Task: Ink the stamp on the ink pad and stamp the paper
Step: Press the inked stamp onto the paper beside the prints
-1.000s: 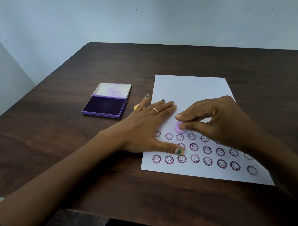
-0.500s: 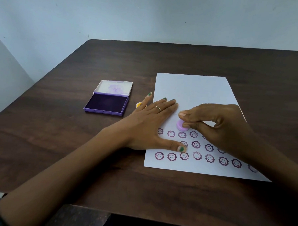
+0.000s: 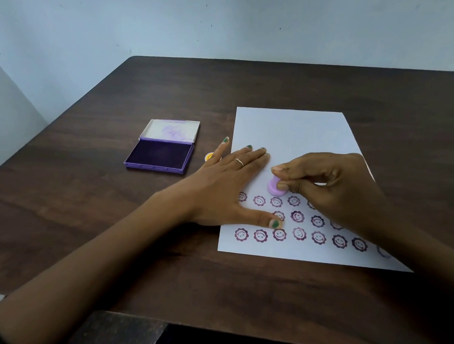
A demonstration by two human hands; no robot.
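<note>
A white sheet of paper [image 3: 295, 130] lies on the dark wooden table, its near half covered with rows of purple smiley-flower prints. My right hand [image 3: 329, 186] pinches a small lilac stamp [image 3: 274, 187] between thumb and fingers, tilted just above the top row of prints. My left hand [image 3: 228, 187] lies flat with spread fingers on the paper's left edge, thumb over a print in the second row. A purple ink pad [image 3: 160, 156] sits open to the left of the paper, its lid folded back.
A small yellow object [image 3: 209, 156] peeks out behind my left hand's little finger, between the ink pad and the paper. The table [image 3: 302, 84] has a rounded far edge against a pale wall. The paper's far half is blank.
The stamp has tipped up from flat on the paper to tilted, with my right hand shifting slightly. My left hand has stayed flat on the sheet.
</note>
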